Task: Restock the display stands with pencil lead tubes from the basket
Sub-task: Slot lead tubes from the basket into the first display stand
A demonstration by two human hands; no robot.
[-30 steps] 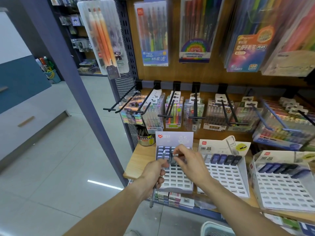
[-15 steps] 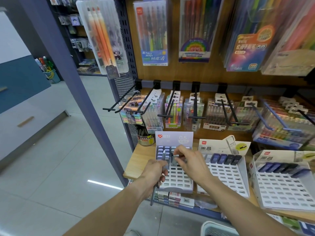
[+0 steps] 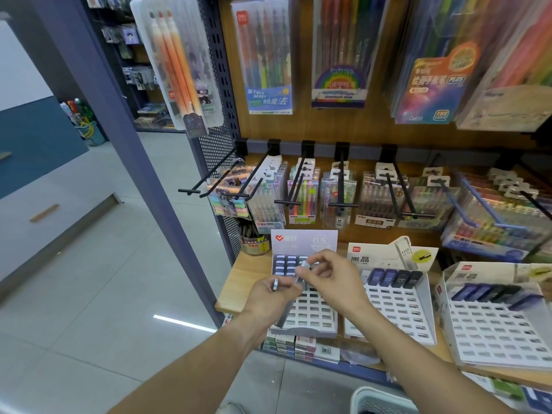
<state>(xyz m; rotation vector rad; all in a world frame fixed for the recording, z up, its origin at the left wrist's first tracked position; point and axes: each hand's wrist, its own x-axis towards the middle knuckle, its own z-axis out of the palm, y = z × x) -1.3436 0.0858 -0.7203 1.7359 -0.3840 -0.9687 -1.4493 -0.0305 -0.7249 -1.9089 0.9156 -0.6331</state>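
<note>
My right fingers pinch one pencil lead tube by its upper end, lifting it off the bundle of tubes that my left hand grips in a curled fist, one capped end poking out above the knuckles. My right hand hovers just over the upper rows of the left display stand, whose top rows already carry tubes while the grid below stands open. I judge the step to be seating this single tube in the next free slot, right under the filled rows. To do it well I should draw the tube clear of the bundle before I turn it, keep the pinch near the cap so the lower end leads into the slot, and line it up with the tilt of the stand so it slides in without catching the divider. My left grip should stay firm, since a loosened bundle would spill onto the floor. Beside this stand sit a middle stand and a right stand, each with only a few dark tubes in the top row. All three rest on the wooden counter. The basket shows only as a pale rim at the bottom edge. Above, hooks carry packs of coloured pens, and a tiled floor opens to my left.
</note>
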